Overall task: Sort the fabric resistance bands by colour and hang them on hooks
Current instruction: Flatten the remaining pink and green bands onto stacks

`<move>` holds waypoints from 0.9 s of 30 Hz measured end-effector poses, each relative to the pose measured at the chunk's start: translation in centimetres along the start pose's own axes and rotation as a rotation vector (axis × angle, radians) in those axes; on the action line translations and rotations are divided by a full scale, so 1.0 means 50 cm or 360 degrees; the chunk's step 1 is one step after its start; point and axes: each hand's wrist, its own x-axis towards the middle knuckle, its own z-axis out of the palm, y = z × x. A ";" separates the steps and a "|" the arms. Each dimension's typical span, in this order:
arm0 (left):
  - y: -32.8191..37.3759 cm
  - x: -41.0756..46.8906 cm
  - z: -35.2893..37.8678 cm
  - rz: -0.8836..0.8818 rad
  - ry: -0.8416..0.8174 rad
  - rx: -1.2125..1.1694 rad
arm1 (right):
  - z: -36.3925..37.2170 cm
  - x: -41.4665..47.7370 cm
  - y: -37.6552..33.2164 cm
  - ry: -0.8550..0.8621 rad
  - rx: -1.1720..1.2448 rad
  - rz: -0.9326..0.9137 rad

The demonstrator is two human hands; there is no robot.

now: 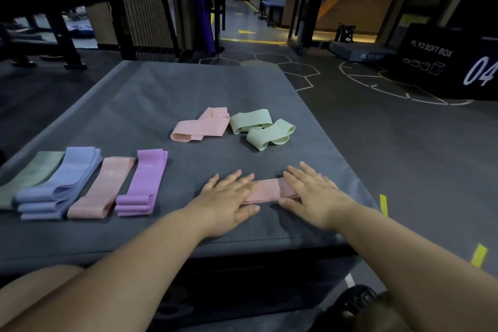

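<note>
Two open palms lay on one pink band (269,190) near the front edge of the grey bench (161,94). My left grip (229,197) was flat, with the fingers straight, and it pressed the left end of the band. My right grip (312,194) was flat in the same way on the right end. Neither grip held anything; the band was only pinned to the bench, and its middle part showed between them.

I judged that the step was to flatten this band. To do it well, I should slide both palms outward from the middle so the two layers lie even, and then lift it by one end.

To my left stood the sorted row: the green pile (29,172), the blue pile (59,183), the pink pile (103,186) and the purple pile (144,180). The flattened band belonged on the pink pile, with its edges matching, I thought.

Farther on the bench, a loose pink band (200,124) touched two loose green bands (261,127), not yet sorted. I could see no hooks anywhere.
</note>
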 end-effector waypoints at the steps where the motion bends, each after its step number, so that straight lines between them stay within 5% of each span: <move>1: 0.000 0.000 0.000 -0.0005 -0.0006 0.0002 | 0.002 -0.002 -0.001 -0.0055 -0.0052 0.0015; 21: 0.002 -0.004 0.000 -0.0012 -0.0103 0.0087 | 0.015 0.000 0.007 -0.0157 -0.0063 -0.0005; 27: 0.001 -0.004 -0.001 -0.0005 -0.0114 0.0095 | -0.017 0.008 0.009 0.0173 0.0134 0.0155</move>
